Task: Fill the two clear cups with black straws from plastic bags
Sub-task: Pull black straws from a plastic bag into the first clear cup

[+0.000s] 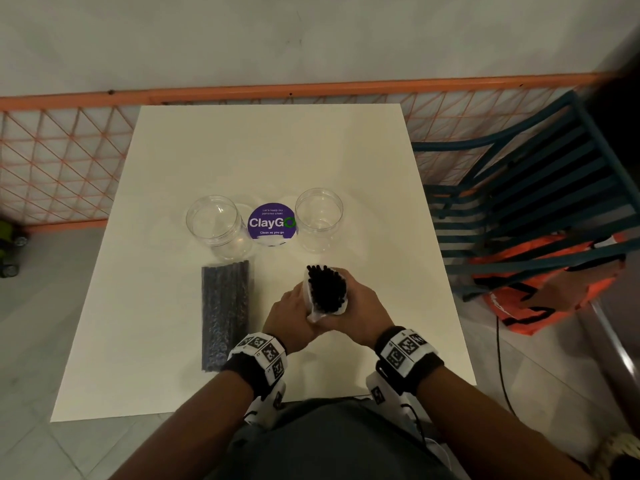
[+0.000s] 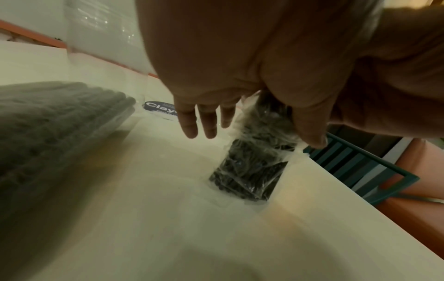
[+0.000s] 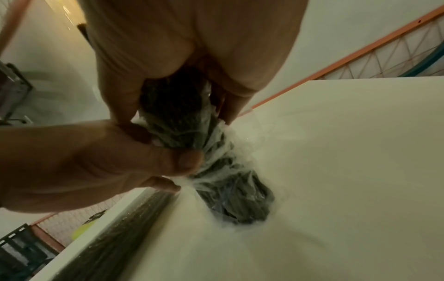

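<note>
Our left hand and right hand both grasp an upright bag of black straws, its open top showing the straw ends and its bottom standing on the table. In the left wrist view the left thumb presses the plastic while three fingers hang straight beside it. To the left of our hands a second bag lies flat. Beyond our hands stand two empty cups, apart, with a purple sticker between them. A chair sits to the right
</note>
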